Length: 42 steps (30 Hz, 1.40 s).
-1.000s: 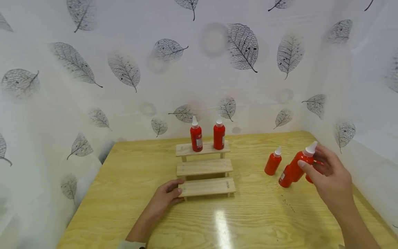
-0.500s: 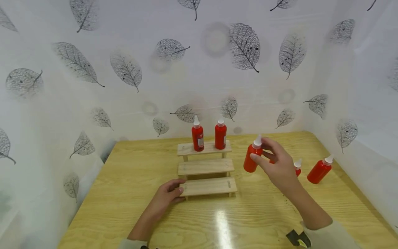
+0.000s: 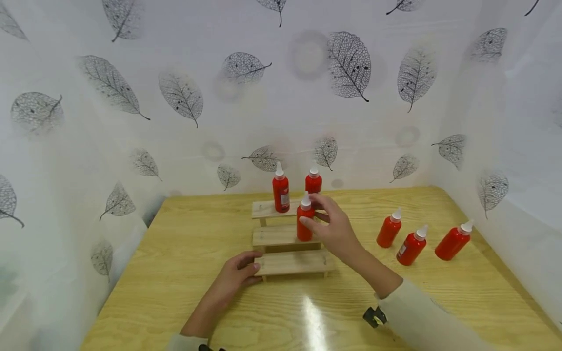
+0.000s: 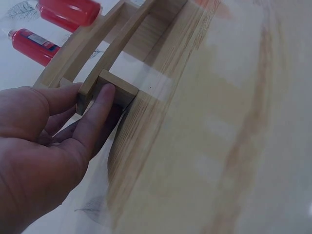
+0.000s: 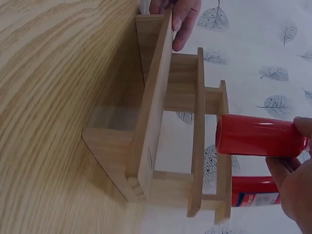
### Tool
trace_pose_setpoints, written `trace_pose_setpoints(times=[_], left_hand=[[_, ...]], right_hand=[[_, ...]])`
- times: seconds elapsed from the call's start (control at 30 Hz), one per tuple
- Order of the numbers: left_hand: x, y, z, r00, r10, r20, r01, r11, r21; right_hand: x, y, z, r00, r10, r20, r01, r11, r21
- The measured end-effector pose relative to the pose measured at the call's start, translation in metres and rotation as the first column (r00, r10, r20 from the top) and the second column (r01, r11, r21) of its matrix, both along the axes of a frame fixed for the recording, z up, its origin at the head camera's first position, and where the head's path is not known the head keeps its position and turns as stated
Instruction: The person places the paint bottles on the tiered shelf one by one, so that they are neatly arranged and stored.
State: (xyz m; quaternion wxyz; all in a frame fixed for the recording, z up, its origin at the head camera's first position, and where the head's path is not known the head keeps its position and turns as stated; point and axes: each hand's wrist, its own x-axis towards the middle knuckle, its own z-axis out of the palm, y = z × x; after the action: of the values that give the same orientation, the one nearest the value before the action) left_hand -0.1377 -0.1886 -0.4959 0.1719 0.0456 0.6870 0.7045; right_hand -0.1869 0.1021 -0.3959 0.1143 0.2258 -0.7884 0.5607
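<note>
My right hand (image 3: 337, 231) holds a red squeeze bottle with a white pointed cap (image 3: 304, 225) upright over the right part of the middle step of a small three-step wooden stand (image 3: 291, 263). In the right wrist view a small gap shows between the bottle's base (image 5: 239, 135) and the middle step. My left hand (image 3: 234, 275) grips the left end of the lowest step; in the left wrist view a finger presses the end leg under the board (image 4: 122, 85). Two similar red bottles stand on the top step, one at left (image 3: 281, 195) and one at right (image 3: 313, 183), partly hidden.
To the right on the wooden table (image 3: 184, 234) are three more red bottles: one at the back (image 3: 389, 231), one in front (image 3: 411, 249) and one farther right (image 3: 453, 243). A leaf-patterned white curtain (image 3: 263, 112) closes off the back and sides.
My right hand has carried a red bottle leftward from the group at right to above the middle step. The left hand stays on the stand.
</note>
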Motion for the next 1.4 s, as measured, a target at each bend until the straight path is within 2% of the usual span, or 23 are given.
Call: trace_pose_setpoints(times=[0.2,0.4,0.67,0.83,1.03,1.2,1.4], left_hand=[[-0.002,0.002,0.000,1.000,0.004,0.005,-0.004,1.000,0.001],[-0.003,0.003,0.001,1.000,0.002,0.003,-0.002,1.000,0.000],[-0.002,0.001,0.001,1.000,0.007,0.006,-0.007,1.000,-0.003],[-0.002,0.000,0.001,1.000,0.015,0.001,-0.015,1.000,-0.013],[-0.002,0.002,0.000,1.000,0.015,0.018,-0.015,1.000,0.011],[-0.001,0.002,0.000,0.999,0.023,0.025,-0.023,1.000,0.016],[-0.001,0.001,-0.001,1.000,0.020,0.023,-0.020,1.000,0.018]], right_hand=[[-0.003,-0.025,-0.007,0.998,0.051,0.034,-0.050,0.999,-0.021],[-0.008,-0.041,-0.012,0.997,0.070,0.014,-0.070,0.997,-0.028],[-0.011,-0.048,-0.013,0.997,0.077,0.003,-0.077,0.997,-0.031],[-0.010,-0.047,-0.010,0.994,0.098,0.053,-0.096,0.994,-0.045],[0.000,-0.023,-0.006,0.995,0.053,0.086,-0.052,0.999,-0.015],[0.012,0.014,-0.003,0.997,0.017,0.081,-0.012,0.998,-0.057],[0.033,0.066,0.004,0.992,-0.117,0.037,0.118,0.993,-0.016]])
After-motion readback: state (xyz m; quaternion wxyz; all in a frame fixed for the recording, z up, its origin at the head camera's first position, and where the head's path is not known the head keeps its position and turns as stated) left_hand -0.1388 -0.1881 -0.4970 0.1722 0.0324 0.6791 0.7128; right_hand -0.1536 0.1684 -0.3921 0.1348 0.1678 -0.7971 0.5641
